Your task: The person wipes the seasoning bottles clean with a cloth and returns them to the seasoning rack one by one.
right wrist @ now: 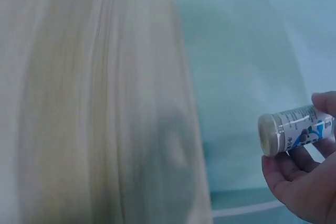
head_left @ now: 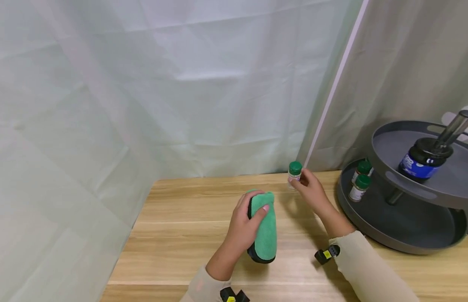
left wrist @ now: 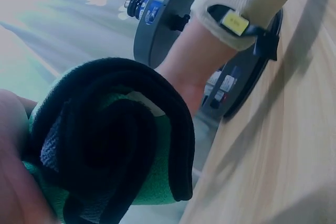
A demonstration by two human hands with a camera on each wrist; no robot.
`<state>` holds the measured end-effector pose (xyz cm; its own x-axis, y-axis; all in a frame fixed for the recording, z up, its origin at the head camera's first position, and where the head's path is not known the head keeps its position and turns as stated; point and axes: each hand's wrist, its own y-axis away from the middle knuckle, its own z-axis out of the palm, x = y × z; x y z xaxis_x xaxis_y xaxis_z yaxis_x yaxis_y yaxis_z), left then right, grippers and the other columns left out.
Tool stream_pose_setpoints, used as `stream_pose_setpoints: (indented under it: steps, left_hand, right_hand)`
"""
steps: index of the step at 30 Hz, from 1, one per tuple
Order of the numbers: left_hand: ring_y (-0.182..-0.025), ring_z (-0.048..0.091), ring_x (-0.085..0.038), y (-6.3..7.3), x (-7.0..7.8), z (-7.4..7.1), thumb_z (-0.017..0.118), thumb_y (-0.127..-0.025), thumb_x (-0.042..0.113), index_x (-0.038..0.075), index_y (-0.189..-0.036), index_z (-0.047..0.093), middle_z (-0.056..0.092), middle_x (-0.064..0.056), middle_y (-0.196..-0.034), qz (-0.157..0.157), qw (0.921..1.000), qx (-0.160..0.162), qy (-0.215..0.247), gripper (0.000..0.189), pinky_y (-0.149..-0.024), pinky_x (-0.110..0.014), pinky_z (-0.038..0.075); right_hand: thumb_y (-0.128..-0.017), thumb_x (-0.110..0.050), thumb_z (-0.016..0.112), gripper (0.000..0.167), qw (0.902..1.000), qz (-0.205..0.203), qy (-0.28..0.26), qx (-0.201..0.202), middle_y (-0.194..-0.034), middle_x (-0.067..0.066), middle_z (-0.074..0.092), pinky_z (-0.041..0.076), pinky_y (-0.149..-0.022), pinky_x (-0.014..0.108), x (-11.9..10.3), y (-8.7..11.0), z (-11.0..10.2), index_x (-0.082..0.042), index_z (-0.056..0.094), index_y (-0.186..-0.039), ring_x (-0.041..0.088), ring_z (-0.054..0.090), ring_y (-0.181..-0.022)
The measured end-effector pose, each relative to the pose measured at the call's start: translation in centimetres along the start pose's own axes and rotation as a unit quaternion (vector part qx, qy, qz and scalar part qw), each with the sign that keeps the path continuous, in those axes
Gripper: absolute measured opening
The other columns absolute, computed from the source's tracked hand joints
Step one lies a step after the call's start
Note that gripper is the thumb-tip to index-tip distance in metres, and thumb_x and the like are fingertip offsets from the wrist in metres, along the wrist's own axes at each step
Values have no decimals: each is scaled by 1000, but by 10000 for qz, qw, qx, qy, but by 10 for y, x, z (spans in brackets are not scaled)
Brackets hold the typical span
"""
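In the head view my left hand (head_left: 244, 224) grips a rolled green cloth (head_left: 267, 230) with a dark border, held over the table. The left wrist view looks into the end of that roll (left wrist: 105, 145), where dark layers spiral inward. Farther back, my right hand (head_left: 311, 191) pinches a small clear bottle (head_left: 294, 172) with a green cap and a printed label. In the right wrist view the bottle (right wrist: 299, 128) lies between thumb and fingers, its base visible and apart from the table; its cap is out of frame there.
A dark grey two-tier round tray (head_left: 404, 235) stands at the right. Two green-capped bottles (head_left: 358, 188) sit on its lower tier. The upper tier bears a black jar (head_left: 422, 161) with a blue label, beside the tray's metal post (head_left: 456, 126). Pale curtains hang behind the wooden table (head_left: 181, 235).
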<state>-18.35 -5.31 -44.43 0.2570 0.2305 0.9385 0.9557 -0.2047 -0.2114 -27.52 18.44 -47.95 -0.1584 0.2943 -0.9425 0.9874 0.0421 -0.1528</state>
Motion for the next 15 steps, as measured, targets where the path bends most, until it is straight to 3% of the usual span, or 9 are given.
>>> stream_pose_setpoints:
  steps: [6,15]
  left_hand:
    - [-110,57,-20,-1,2,-2,56,-103,37,33,-135,53,56,1,-131,23,10000,73,-26,32,-92,-41,50]
    - [-117,55,-20,-1,1,-2,53,-105,25,28,-137,51,53,1,-136,137,9996,214,-109,32,-99,-44,47]
  right_hand:
    - [-101,-21,64,37,9986,-417,-108,-295,-120,18,63,53,-86,21,-17,21,0,-5,56,-133,10,64,-103]
    - [-98,-23,67,32,9954,-708,86,-643,-109,7,62,55,-84,28,-37,51,-1,-12,59,-127,16,65,-99]
